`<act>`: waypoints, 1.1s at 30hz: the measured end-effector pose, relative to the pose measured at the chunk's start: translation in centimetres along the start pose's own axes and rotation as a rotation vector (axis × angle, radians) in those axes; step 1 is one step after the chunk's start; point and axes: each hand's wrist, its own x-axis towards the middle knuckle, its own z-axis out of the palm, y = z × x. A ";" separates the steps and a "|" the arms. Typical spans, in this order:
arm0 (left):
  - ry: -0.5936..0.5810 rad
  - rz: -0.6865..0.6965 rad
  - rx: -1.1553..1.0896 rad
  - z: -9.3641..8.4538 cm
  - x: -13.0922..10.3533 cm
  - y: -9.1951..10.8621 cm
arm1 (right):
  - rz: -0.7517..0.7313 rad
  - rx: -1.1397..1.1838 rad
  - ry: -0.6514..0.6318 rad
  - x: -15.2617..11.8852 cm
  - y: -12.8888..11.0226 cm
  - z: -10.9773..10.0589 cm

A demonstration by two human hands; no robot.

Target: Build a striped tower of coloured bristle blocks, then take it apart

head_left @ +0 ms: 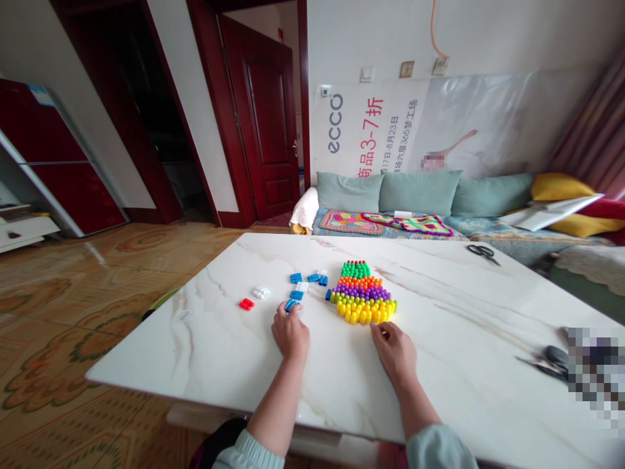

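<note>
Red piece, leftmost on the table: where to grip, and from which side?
Probably pinch the red piece by its opposite sides near the middle, coming from above and the person's side. It lies low on the table, with bare surface toward the person, while white pieces sit close by, beyond it to the right, and would crowd that approach.

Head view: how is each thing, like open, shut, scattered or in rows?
Dark red door: open
Red fridge: shut
Coloured bands: packed together by colour
Blue pieces: scattered in small clumps
Leftmost red pieces: clumped
Left hand: fingers bent, at blue pieces
Right hand: fingers curled beside yellow pieces
Far scissors: lying flat, blades seem closed
Near black-handled tool: lying down, partly blurred
</note>
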 end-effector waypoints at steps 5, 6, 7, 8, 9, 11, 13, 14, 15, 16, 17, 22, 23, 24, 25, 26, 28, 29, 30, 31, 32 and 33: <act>0.212 0.162 -0.386 0.4 0.5 -0.1 | 0.004 -0.004 0.005 0.1 0.0 0.0; 0.241 0.222 -0.463 0.5 0.6 0.0 | 0.002 -0.004 0.006 0.1 -0.1 0.0; 0.249 0.276 -0.525 0.7 0.6 0.0 | 0.002 -0.005 0.007 0.1 -0.1 -0.1; 0.240 0.314 -0.570 0.9 0.6 0.1 | 0.002 -0.005 0.008 0.1 -0.2 -0.1; 0.221 0.330 -0.603 1.1 0.5 0.1 | 0.003 -0.005 0.008 0.1 -0.2 -0.2; 0.165 0.308 -0.655 1.4 0.4 0.1 | 0.004 -0.005 0.010 0.0 -0.3 -0.2; 0.094 0.247 -0.735 1.7 0.3 0.1 | -0.003 -0.004 0.019 -0.1 -0.4 -0.3; 0.048 0.218 -0.789 1.7 0.1 0.1 | -0.011 -0.003 0.024 -0.1 -0.4 -0.2; -0.005 0.199 -0.847 1.7 0.0 0.2 | -0.021 -0.002 0.030 -0.2 -0.4 -0.2; -0.066 0.191 -0.903 1.6 -0.1 0.4 | -0.033 0.001 0.036 -0.2 -0.4 -0.2; -0.131 0.194 -0.951 1.5 -0.3 0.5 | -0.046 0.006 0.040 -0.3 -0.4 -0.3; -0.328 0.241 -1.009 1.0 -0.9 1.1 | -0.123 0.145 0.007 0.1 -0.8 -0.3; -0.334 0.249 -0.999 1.0 -1.0 1.1 | -0.143 0.198 -0.025 0.2 -1.1 -0.2; -0.341 0.265 -0.986 0.9 -1.0 1.1 | -0.163 0.253 -0.059 0.3 -1.5 -0.1; -0.352 0.288 -0.971 0.8 -1.0 1.1 | -0.178 0.307 -0.094 0.2 -2.0 0.1; -0.369 0.316 -0.958 0.7 -1.1 1.0 | -0.187 0.356 -0.122 0.2 -2.6 0.3; -0.418 0.360 -0.945 0.4 -1.1 1.1 | -0.193 0.444 -0.163 -0.2 -3.7 0.8; -0.452 0.373 -0.947 0.3 -1.1 1.1 | -0.196 0.481 -0.177 -0.4 -4.3 1.1; -0.488 0.381 -0.950 0.1 -1.2 1.2 | -0.197 0.511 -0.189 -0.7 -4.7 1.4; -0.522 0.386 -0.948 0.0 -1.2 1.3 | -0.196 0.532 -0.190 -0.9 -5.0 1.7; -0.549 0.391 -0.940 -0.1 -1.2 1.4 | -0.195 0.543 -0.182 -1.1 -5.2 2.0; -0.568 0.396 -0.923 -0.2 -1.2 1.5 | -0.194 0.545 -0.171 -1.2 -5.3 2.2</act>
